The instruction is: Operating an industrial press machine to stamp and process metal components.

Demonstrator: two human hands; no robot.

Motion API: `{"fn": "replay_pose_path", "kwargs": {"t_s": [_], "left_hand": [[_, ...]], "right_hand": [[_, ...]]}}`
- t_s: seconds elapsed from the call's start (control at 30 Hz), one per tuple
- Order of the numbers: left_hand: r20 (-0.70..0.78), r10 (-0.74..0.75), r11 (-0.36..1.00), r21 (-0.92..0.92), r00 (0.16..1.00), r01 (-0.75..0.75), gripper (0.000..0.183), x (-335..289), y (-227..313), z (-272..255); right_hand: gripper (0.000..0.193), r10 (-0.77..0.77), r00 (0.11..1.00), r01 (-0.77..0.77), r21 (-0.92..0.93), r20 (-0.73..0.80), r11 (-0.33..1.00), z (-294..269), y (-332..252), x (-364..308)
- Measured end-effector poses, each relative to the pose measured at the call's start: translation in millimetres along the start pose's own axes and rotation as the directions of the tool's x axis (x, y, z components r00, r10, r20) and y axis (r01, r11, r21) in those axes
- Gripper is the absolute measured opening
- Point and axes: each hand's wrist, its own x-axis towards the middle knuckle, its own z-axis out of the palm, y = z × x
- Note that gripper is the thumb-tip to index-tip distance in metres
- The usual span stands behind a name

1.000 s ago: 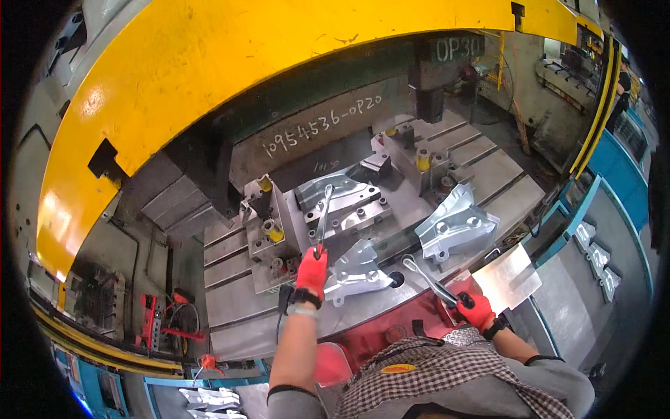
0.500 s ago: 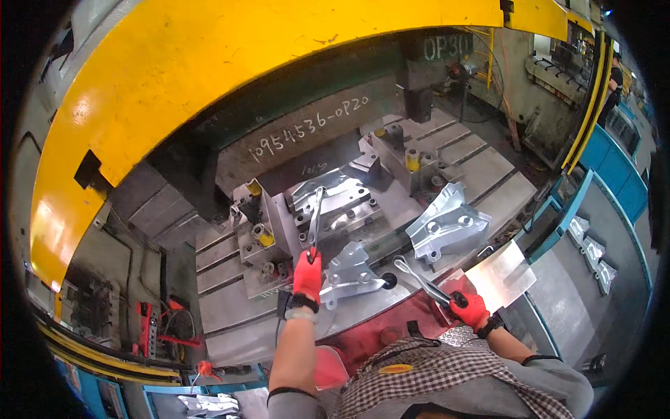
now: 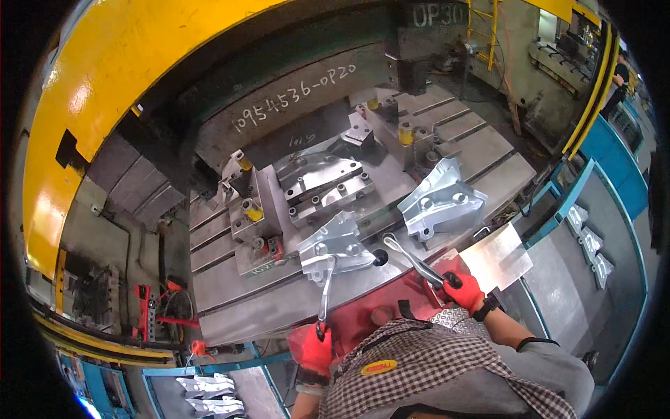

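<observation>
- Here's the broad press bed [image 3: 230,297], worn grey steel cut by long straight slots, a smooth red ledge [image 3: 387,297] running along its near side.
- Overhead sweeps the great yellow press frame [image 3: 132,66], glossy and scuffed; beneath it a dark, rough upper block [image 3: 300,117] carries chalky white marks.
- Out right, a blue-edged table [image 3: 558,300] bears three crinkled pressings [image 3: 591,243]; lower left, another blue-edged table [image 3: 258,391] holds more of them. A co-worker [image 3: 618,80] in dark clothing stands at the far right.
- Mid-bed, the stepped steel die [image 3: 335,209], bolt-studded, with a shiny curved pressing [image 3: 314,166] across its rear, and yellow cylinders [image 3: 252,209] on either side.
- To the hands, well apart, both in red gloves! The left hand [image 3: 317,349] is wrapped round a long metal tool [image 3: 324,297], slim and polished, its rounded tip over the near edge of the left pressing [image 3: 335,241]; gripping or merely overlapping, I can't tell.
- The right hand [image 3: 464,290] is clamped on a second metal tool [image 3: 412,260], its looped tip on the bed side, between that jagged, bossed pressing and the right pressing [image 3: 443,202], silvery and folded.
- Just beside that hand, a flat, bright metal sheet [image 3: 499,258].
</observation>
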Motion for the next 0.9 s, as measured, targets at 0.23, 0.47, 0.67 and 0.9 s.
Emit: {"fn": "replay_pose_path", "kwargs": {"t_s": [0.23, 0.47, 0.67, 0.9], "left_hand": [[0.351, -0.074, 0.997, 0.037, 0.934, 0.065, 0.026, 3, -30, -4], [0.446, -0.161, 0.716, -0.562, 0.881, 0.415, 0.022, -11, -42, -10], [0.398, -0.372, 0.377, -0.761, 0.839, 0.528, 0.034, -8, -58, -4], [-0.033, -0.099, 0.892, -0.447, 0.995, 0.074, 0.029, -10, -30, 2]], "right_hand": [[0.031, 0.184, 0.982, -0.175, 0.575, 0.043, 0.799, -11, 9, -26], [0.045, 0.357, 0.926, -0.335, 0.699, 0.121, 0.632, -37, 0, -36], [0.039, 0.250, 0.959, -0.272, 0.663, 0.130, 0.697, -11, -30, -20], [0.035, 0.042, 0.904, -0.399, 0.805, 0.426, 0.439, 63, -98, 101]]}}
